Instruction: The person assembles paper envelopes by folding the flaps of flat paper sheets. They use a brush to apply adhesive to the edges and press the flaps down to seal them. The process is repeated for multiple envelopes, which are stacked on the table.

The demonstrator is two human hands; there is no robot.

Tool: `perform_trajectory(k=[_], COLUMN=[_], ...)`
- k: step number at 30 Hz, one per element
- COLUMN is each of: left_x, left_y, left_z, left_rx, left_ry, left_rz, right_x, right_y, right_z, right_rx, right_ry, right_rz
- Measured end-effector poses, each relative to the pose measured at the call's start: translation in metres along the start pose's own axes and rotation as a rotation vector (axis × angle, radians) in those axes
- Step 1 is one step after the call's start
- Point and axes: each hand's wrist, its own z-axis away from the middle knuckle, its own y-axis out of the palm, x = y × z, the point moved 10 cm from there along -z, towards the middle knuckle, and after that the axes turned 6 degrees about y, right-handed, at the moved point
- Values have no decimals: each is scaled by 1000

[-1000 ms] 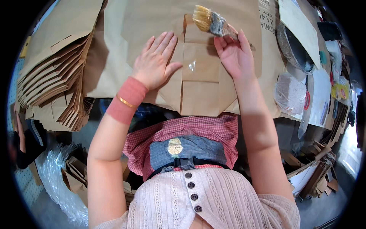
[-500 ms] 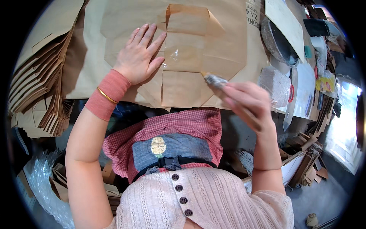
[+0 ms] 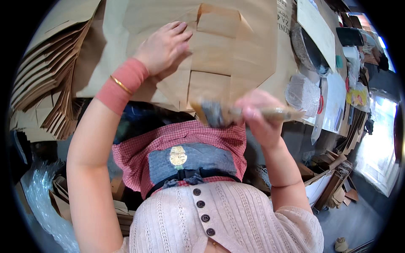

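Note:
A brown paper sheet with folded flaps, like a bag bottom (image 3: pixel 211 55), lies on the table in front of me. Over its left flap is my left hand (image 3: pixel 166 46), fingers extended and slightly bent; it seems raised, with a shadow beneath. It holds nothing. My right hand (image 3: pixel 261 116) grips the wooden handle of a broad brush (image 3: pixel 213 113). The brush is held sideways near the table's front edge, bristles pointing left, above my checked apron. Motion blurs the bristles and part of that hand.
Folded brown paper bags (image 3: pixel 55 63) fan out in a stack on the left. To the right stand a dark bowl (image 3: pixel 304 46) partly under a pale board (image 3: pixel 316 31), a clear plastic-wrapped block (image 3: pixel 303 96) and a blade with a red handle (image 3: pixel 317 126). Cardboard scraps (image 3: pixel 331 177) lie lower right.
My right hand has drawn the brush back from the flap toward me and turned its bristles left. The left hand, flat on the paper before, has moved slightly right and its fingers have bent.

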Motion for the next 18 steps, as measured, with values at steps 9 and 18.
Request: perform_trajectory(k=[9,18], left_x=[-4,-3], left_y=[-3,9], left_z=[-1,-2], left_rx=[-211,-250], left_ry=[81,92], left_rz=[-42,-208], right_x=[-77,-5], right_y=[20,-5], right_z=[10,42], right_rx=[-584,-567], right_ry=[459,162], right_rz=[23,652])
